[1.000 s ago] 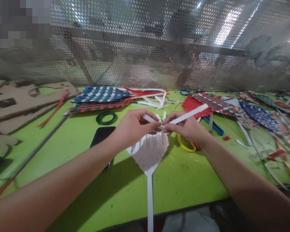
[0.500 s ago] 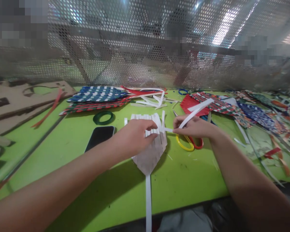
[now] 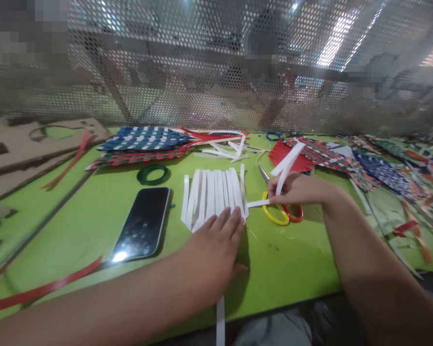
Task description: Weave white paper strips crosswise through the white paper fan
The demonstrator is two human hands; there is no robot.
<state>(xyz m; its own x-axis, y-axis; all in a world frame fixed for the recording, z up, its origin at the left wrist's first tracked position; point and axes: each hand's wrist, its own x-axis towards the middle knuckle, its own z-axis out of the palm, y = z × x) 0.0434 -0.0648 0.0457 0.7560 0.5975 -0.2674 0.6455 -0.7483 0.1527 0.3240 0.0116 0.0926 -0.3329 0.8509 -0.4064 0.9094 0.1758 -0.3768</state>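
Bright green tabletop (image 3: pixel 292 259) filled the lower view, littered with small offcuts. At its near edge a single white tail (image 3: pixel 220 322) ran out from under the left hand (image 3: pixel 216 245). That hand lay palm down with its fingers stretched flat and close together, gripping nothing but pressing on the lower part of the white woven piece (image 3: pixel 212 194). Beyond the fingertips the piece's loose upright strips fanned out flat on the table.

Left of that hand a dark phone (image 3: pixel 142 223) lay face up. A long red strip (image 3: pixel 43 288) lay nearer the table edge, well apart from the weave.

To the right, the right hand (image 3: pixel 296 190) hung just above the table, thumb and forefinger closed in a pinch on a white strip (image 3: pixel 289 157). One end of that strip reached across to the right edge of the woven piece, and the other stood up and away from the hand. Scissors (image 3: pixel 281 214) with one yellow and one red handle lay on the table beneath that hand.

Farther back sat a green tape ring (image 3: pixel 152 174). Past it a blue-and-white woven mat (image 3: pixel 144 138) lay stacked over a red-and-green woven mat (image 3: pixel 137 157), with loose white strips (image 3: pixel 227 149) beside them. More patterned woven pieces (image 3: pixel 324 154) spread to the right and brown cardboard sheets (image 3: pixel 21 154) to the left. Behind everything stood a perforated metal screen (image 3: pixel 202 72).
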